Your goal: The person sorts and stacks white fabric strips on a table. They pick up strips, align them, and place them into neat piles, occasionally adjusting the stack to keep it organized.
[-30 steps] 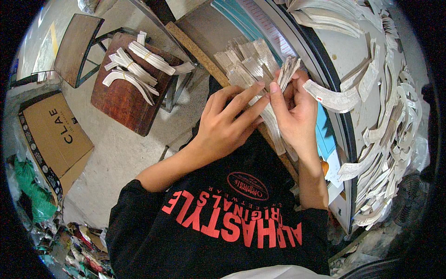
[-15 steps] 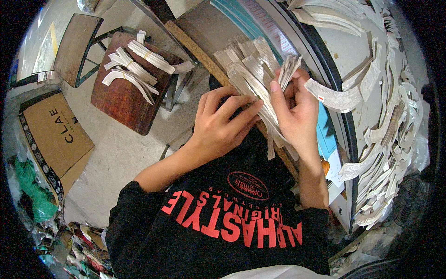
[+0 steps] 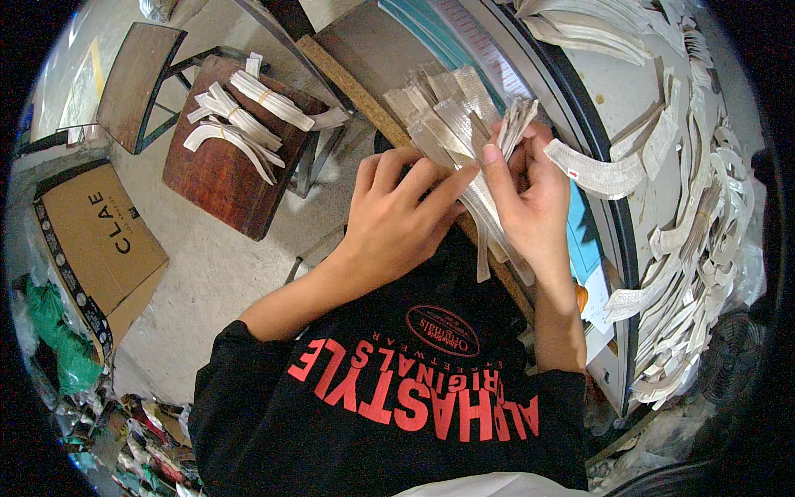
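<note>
My right hand (image 3: 530, 186) is closed round a small folded bunch of pale fabric strips (image 3: 518, 120), thumb on the near side. My left hand (image 3: 402, 203) is bent over the long strips (image 3: 484, 207) beside it, its index fingertip pressing one next to my right thumb. The left thumb is mostly hidden. More greyish-white strips (image 3: 443, 103) fan out beyond my hands, over the wooden edge (image 3: 389, 128) of the table. A curved strip (image 3: 600, 170) with a small red mark lies just right of my right hand.
Heaps of curved strips (image 3: 687, 273) cover the table's right side. Tied bundles (image 3: 236, 124) rest on a brown wooden stool (image 3: 219, 186) at the left. Farther left are another wooden seat (image 3: 137, 87), a cardboard box (image 3: 103, 240) and green plastic (image 3: 62, 340).
My left fingers have shifted slightly to the right, toward my right thumb. The lower ends of the strips between my hands have swung a little to the right. My right hand is nearly still.
</note>
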Motion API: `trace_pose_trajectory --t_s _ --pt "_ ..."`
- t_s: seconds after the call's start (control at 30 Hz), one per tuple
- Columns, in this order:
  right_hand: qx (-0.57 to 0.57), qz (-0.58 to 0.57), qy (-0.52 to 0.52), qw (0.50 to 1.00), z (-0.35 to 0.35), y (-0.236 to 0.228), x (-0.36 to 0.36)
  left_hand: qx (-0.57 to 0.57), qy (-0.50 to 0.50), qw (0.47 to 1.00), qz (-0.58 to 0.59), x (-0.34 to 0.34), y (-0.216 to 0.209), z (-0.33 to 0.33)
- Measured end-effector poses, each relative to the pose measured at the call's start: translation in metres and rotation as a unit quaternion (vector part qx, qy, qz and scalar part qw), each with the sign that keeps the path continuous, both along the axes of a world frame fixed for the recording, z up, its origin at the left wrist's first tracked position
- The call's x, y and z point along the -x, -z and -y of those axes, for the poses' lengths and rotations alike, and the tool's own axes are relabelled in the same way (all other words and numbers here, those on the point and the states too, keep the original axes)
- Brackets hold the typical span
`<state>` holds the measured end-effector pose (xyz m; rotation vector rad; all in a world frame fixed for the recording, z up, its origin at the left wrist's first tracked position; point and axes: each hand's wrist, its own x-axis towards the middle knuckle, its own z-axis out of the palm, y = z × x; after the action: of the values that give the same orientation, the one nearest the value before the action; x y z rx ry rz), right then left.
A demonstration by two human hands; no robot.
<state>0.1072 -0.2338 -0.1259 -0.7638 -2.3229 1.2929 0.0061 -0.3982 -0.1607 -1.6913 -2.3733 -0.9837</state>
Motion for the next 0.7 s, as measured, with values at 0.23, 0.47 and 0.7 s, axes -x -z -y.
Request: trace_pose_trajectory --t_s 0.23,0.47,0.7 --pt "-0.015 0.009 -0.003 1.000 0.000 -0.005 0.002 0.036 0.006 0.999 -0.001 0.002 -0.010 -0.001" --pt "-0.015 0.035 -0.014 0.999 -0.003 -0.004 -0.002 0.049 0.008 0.998 0.028 0.001 -0.016 -0.003" --pt "0.012 0.040 -0.012 0.999 -0.005 -0.001 -0.006 0.019 0.018 0.997 0.070 0.003 -0.013 -0.003"
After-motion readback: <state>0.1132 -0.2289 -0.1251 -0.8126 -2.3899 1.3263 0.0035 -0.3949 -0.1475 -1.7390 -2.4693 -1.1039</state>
